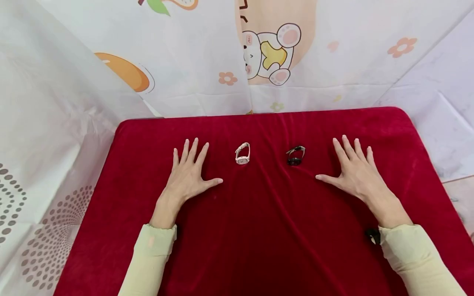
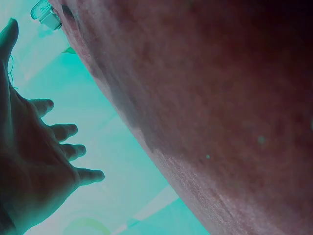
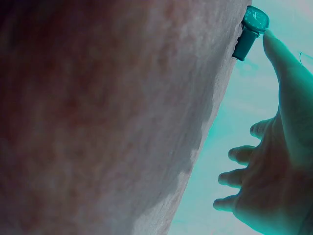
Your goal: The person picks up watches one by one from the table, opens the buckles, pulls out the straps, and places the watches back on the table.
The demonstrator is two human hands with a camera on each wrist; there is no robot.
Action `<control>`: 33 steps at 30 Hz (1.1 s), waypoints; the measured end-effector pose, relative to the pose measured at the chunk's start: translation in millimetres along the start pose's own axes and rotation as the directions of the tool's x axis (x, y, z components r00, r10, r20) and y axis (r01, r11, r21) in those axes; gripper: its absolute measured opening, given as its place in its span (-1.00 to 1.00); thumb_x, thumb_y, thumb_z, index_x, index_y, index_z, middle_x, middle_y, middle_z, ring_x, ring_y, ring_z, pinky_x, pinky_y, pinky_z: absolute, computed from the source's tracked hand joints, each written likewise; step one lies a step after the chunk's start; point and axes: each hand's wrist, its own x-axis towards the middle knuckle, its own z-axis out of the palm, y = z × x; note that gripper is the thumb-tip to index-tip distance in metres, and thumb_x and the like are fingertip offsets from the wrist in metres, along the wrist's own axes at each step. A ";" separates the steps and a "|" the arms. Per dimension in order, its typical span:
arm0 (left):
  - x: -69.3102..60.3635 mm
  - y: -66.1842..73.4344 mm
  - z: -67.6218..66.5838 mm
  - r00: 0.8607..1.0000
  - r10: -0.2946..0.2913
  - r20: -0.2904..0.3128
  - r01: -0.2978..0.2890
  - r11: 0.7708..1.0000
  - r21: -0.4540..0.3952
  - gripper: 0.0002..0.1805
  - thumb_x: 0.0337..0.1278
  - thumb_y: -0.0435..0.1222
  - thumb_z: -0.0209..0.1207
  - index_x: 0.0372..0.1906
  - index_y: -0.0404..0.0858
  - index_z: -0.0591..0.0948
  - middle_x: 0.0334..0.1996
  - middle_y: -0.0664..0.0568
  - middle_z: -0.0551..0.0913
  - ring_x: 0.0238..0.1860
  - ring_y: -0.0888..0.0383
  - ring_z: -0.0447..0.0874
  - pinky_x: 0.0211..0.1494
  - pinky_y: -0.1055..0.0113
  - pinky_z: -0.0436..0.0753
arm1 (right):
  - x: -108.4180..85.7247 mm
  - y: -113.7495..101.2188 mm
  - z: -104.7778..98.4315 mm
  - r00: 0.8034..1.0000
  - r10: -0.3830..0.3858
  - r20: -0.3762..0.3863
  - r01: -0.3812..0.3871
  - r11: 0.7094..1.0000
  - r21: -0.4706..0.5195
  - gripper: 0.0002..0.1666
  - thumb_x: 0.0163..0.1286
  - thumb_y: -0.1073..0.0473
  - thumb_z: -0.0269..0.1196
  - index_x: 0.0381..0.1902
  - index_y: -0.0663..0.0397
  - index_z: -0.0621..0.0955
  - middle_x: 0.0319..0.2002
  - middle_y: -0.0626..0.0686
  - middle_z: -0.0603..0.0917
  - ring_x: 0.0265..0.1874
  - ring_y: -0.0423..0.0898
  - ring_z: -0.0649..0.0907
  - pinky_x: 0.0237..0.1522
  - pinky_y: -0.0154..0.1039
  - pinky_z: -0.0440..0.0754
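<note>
Two wristwatches lie on the red cloth. The pale pink watch [image 1: 242,159] is left of centre, its strap forming a loop; the black watch [image 1: 294,161] lies to its right. My left hand [image 1: 186,176], fingers spread, is left of the pink watch and holds nothing. To the right of the black watch, my right hand [image 1: 355,174] is likewise spread and holds nothing. The left wrist view shows my left hand [image 2: 34,152] with the pale watch [image 2: 48,18] at the top left. In the right wrist view the dark watch [image 3: 255,19] appears beyond the thumb of my right hand [image 3: 274,171].
A red velvet cloth [image 1: 252,246] with soft folds covers the table. Behind it hangs a white curtain [image 1: 185,61] with cartoon prints, and more white sheeting [image 1: 37,102] hangs at the left. A small dark object [image 1: 373,235] is beside the right sleeve cuff.
</note>
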 end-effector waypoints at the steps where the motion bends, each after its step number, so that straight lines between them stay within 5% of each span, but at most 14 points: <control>1: 0.2 0.2 -0.6 1.000 0.009 0.001 -0.009 1.000 -0.004 0.25 -0.06 0.48 0.15 0.61 -0.06 -0.06 0.59 -0.16 -0.17 0.57 -0.20 -0.37 0.49 -0.28 -0.31 | 0.8 -0.5 0.0 1.000 -0.003 -0.001 0.003 1.000 0.007 0.40 0.13 -0.53 0.28 0.60 0.09 -0.09 0.55 0.34 -0.07 0.48 0.46 -0.11 0.41 0.38 -0.34; 25: 34.5 18.7 -4.7 0.989 0.144 0.020 -0.141 0.984 -0.112 0.21 -0.13 0.41 0.28 0.60 0.03 0.05 0.60 0.00 -0.16 0.58 -0.12 -0.29 0.53 -0.18 -0.08 | 19.2 -7.7 -4.6 0.999 -0.045 -0.013 0.045 0.998 0.033 0.41 0.09 -0.51 0.33 0.60 0.08 -0.05 0.53 0.33 0.04 0.44 0.46 0.07 0.42 0.37 -0.13; 33: 44.2 29.0 -4.9 0.972 0.228 -0.057 -0.233 0.964 -0.126 0.03 -0.08 0.32 0.33 0.48 -0.07 0.32 0.46 -0.09 0.24 0.50 -0.14 0.08 0.51 -0.07 0.11 | 24.6 -12.7 -1.4 0.979 -0.168 -0.115 0.173 0.984 0.031 0.32 0.00 -0.30 0.51 0.51 0.25 0.18 0.42 0.40 0.26 0.30 0.40 0.35 0.29 0.30 0.27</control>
